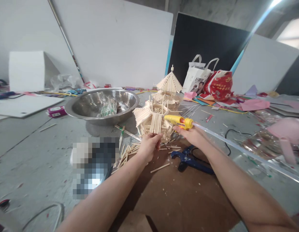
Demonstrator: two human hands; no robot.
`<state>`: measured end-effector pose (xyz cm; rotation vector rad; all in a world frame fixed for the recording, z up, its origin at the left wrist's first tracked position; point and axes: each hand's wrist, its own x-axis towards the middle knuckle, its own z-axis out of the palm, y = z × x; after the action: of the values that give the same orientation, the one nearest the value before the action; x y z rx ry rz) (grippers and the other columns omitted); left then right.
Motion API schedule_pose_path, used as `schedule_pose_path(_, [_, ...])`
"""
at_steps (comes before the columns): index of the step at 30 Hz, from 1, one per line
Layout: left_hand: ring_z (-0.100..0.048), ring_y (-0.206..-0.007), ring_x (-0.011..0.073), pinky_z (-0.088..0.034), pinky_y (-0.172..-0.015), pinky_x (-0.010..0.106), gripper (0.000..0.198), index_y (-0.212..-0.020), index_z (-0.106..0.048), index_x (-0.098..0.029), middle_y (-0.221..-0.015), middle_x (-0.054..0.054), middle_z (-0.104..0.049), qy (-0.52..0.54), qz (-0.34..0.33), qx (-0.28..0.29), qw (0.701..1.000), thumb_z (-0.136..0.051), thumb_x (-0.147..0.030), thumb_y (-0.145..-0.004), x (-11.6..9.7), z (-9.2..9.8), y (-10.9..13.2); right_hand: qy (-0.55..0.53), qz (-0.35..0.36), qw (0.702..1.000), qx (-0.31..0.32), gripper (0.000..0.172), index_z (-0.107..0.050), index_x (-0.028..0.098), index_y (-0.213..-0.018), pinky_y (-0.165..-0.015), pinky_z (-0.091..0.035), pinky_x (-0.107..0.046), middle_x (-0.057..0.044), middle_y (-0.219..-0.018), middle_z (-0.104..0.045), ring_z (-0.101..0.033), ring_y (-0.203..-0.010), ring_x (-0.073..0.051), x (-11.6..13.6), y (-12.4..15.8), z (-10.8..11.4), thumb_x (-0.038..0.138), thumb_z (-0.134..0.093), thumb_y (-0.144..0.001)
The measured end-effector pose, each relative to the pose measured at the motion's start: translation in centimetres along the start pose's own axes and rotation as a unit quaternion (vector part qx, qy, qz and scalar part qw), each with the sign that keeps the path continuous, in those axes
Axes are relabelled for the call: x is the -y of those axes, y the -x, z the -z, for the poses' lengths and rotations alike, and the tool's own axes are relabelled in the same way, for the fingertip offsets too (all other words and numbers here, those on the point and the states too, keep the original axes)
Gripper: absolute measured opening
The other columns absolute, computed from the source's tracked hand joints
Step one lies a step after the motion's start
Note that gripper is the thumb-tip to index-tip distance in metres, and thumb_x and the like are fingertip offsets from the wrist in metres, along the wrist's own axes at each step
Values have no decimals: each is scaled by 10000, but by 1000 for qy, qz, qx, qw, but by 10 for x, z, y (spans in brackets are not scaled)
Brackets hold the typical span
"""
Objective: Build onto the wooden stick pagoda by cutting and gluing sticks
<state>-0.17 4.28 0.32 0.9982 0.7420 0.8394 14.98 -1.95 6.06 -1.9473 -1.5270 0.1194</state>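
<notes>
A pagoda-like model point(144, 117) built of thin wooden sticks stands in front of me, with a pointed top tier behind its lower roof. My left hand point(150, 146) is closed at the lower edge of a panel of parallel sticks point(156, 123), pinching it against the model's front. In my right hand point(191, 135) is a yellow hot glue gun point(179, 121), its nozzle pointing left at the upper right of that panel. A long clear glue stick point(226, 140) runs out of the gun's back toward the lower right.
Loose sticks point(130, 153) lie beside my left forearm. Blue-handled cutters point(192, 160) rest on the brown board point(178, 196) below my right hand. A steel basin point(79, 111) holding bagged sticks stands at left; bags point(218, 85) and coloured scraps lie back right.
</notes>
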Motion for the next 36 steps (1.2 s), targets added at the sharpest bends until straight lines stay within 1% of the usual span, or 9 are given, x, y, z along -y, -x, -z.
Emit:
schedule_pose_path(7, [-343, -285, 37, -234, -304, 175, 257, -507, -420, -149, -357, -65, -395, -7, -9, 1, 1000, -609, -302, -589, 2, 2, -1, 9, -13, 1000, 12, 476, -639, 185, -750, -482, -395, -250, -32, -581, -615, -556, -536, -162, 1, 0, 1, 601, -425, -660])
schedule_pose_path(12, [-339, -286, 38, -229, -307, 177, 266, -497, -420, -150, -350, -64, -394, -9, -9, -1, 1000, -612, -313, -582, 2, 1, -1, 31, 0, 999, 13, 461, -634, 183, -781, -515, -395, -248, -46, -694, -639, -570, -600, -170, 4, 0, 1, 579, -420, -679])
schedule_pose_path(22, [-332, -280, 36, -223, -309, 179, 288, -473, -408, -152, -335, -62, -386, -17, -14, -2, 1000, -608, -330, -579, 0, 1, 0, 50, 7, 999, 12, 459, -638, 181, -713, -458, -358, -242, -11, -443, -548, -526, -471, -154, 5, 1, 2, 578, -410, -685])
schedule_pose_path(30, [-333, -278, 34, -219, -302, 176, 288, -468, -409, -149, -343, -60, -386, -17, -19, -8, 1000, -613, -327, -567, 0, 1, 0, 54, 13, 998, 3, 431, -633, 194, -680, -472, -362, -244, -1, -415, -526, -529, -483, -159, 4, 0, 0, 563, -411, -691])
schedule_pose_path(34, [-334, -276, 33, -217, -300, 176, 286, -471, -407, -150, -349, -60, -387, -19, -20, -10, 1000, -609, -327, -570, -1, 0, 0, 56, 21, 998, -5, 416, -632, 193, -710, -484, -365, -246, -6, -455, -547, -533, -500, -158, 4, 0, 0, 549, -418, -694])
schedule_pose_path(36, [-332, -275, 32, -219, -299, 174, 284, -481, -403, -151, -354, -65, -382, -21, -17, -9, 1000, -606, -327, -575, -2, 0, 1, 53, 18, 998, -5, 423, -633, 190, -708, -485, -368, -248, -5, -438, -536, -532, -500, -160, 4, 1, 0, 554, -417, -690])
